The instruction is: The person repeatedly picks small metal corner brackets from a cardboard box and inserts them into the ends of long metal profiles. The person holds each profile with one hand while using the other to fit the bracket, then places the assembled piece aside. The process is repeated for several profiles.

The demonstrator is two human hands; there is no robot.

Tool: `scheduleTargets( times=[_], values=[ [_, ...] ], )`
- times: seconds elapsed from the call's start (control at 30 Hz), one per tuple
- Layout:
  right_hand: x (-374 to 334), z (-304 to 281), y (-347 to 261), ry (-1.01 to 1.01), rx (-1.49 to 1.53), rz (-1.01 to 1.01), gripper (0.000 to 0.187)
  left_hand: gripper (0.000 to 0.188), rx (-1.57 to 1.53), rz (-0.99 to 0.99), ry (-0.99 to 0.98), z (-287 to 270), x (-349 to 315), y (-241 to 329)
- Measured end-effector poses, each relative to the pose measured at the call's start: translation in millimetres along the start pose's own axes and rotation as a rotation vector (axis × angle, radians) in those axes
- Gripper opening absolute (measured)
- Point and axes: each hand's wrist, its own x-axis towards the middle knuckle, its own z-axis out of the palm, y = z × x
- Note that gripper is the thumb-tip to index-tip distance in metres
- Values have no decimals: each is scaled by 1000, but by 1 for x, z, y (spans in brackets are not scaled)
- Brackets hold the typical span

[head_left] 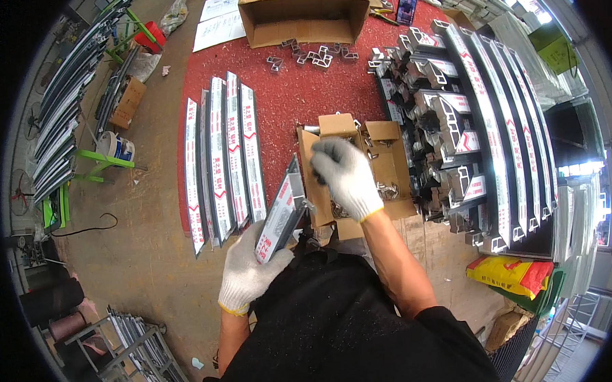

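My left hand (pixel 249 267), in a white knit glove, is closed around the lower end of a short metal profile (pixel 278 216) with printed film and an angled tip. The profile slants up and to the right, and a small metal piece (pixel 308 206) shows at its right side. Over an open cardboard box (pixel 335 125) of small metal parts, my gloved right hand (pixel 346 177) has its fingers curled inward. Whatever those fingers may hold is hidden. A second open box (pixel 384 130) with shiny metal fittings (pixel 388 190) adjoins it on the right.
Several film-covered profiles (pixel 217 161) lie side by side on the red table (pixel 281 96). Corner pieces (pixel 322 58) are scattered before a large cardboard box (pixel 306 32). Stacked profiles and frame pieces (pixel 478 136) fill the right side. A phone (pixel 406 9) stands at the back.
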Motion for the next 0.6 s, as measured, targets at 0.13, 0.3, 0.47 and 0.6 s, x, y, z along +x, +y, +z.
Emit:
scheduleTargets(
  times=[0.13, 0.3, 0.47, 0.6],
  values=[
    [107, 0, 10, 273, -237, -307, 44, 74, -39, -17, 65, -6, -5, -16],
    [247, 17, 32, 278, -747, -48, 47, 62, -19, -78, 138, -14, -19, -31],
    [318, 29, 71, 247, -954, -72, 59, 60, -30, -266, 186, -15, -45, -42],
    [329, 17, 76, 207, -937, -124, 56, 67, -107, -423, 118, -14, -46, -44]
  ],
)
